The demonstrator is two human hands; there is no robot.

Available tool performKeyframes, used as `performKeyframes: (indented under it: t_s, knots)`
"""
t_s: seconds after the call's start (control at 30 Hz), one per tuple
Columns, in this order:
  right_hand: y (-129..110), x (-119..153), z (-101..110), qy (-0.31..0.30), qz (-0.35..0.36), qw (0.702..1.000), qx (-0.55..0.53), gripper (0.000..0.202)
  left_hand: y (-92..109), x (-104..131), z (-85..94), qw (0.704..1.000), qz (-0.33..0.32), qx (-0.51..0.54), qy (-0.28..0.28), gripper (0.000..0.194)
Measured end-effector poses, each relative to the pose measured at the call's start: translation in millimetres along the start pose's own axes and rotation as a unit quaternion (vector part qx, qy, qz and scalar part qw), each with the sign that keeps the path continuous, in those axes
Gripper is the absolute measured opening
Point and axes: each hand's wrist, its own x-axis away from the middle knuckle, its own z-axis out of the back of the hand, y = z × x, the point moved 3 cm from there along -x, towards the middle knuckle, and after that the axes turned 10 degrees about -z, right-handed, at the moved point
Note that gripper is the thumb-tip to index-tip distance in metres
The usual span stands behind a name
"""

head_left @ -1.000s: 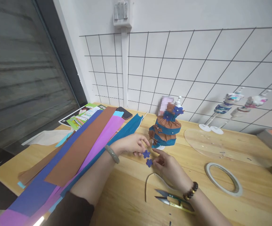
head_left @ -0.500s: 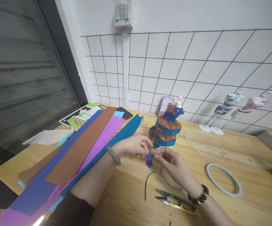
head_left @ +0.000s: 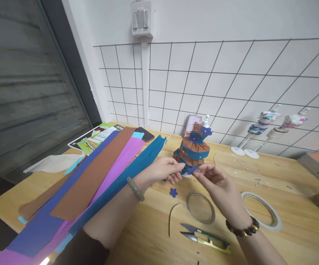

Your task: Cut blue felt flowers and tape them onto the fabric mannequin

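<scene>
My right hand [head_left: 214,184] pinches a small dark blue paper flower [head_left: 192,170] between thumb and fingertips. Just left of it, my left hand [head_left: 169,169] has its fingers curled and thumb pressed in; anything between them is too small to make out. Right behind both hands stands a doll-like figure in a tiered brown and teal paper dress [head_left: 194,151], with blue flowers near its top. Another blue flower [head_left: 173,192] lies on the table below my hands. Thread snips [head_left: 206,238] with a yellow handle rest nearer to me.
Long crepe paper strips [head_left: 93,173] in brown, blue, pink and teal cover the left side, beside a phone [head_left: 145,134] and printed sheets [head_left: 92,141]. A tape roll [head_left: 201,208] and a larger white ring [head_left: 261,210] lie right. Two dressed stands [head_left: 264,123] are by the wall.
My right hand has moved a little up and right and now shows a blue flower at its fingertips. The flower on the table and the tape roll are less covered.
</scene>
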Motion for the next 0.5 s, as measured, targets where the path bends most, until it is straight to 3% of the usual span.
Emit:
performKeyframes:
  t_s: [0.2,0.5]
  knots:
    - [-11.8,-7.2,30.4,0.108,0.044,0.992,-0.057,0.023,-7.9,-9.0,-27.9,0.970,-0.007,0.238,0.040,0.029]
    - [0.7,-19.5,32.7,0.092,0.014,0.991,-0.093,0.031,-13.7,-28.4,-48.0,0.932,-0.023,0.350,0.091,0.021]
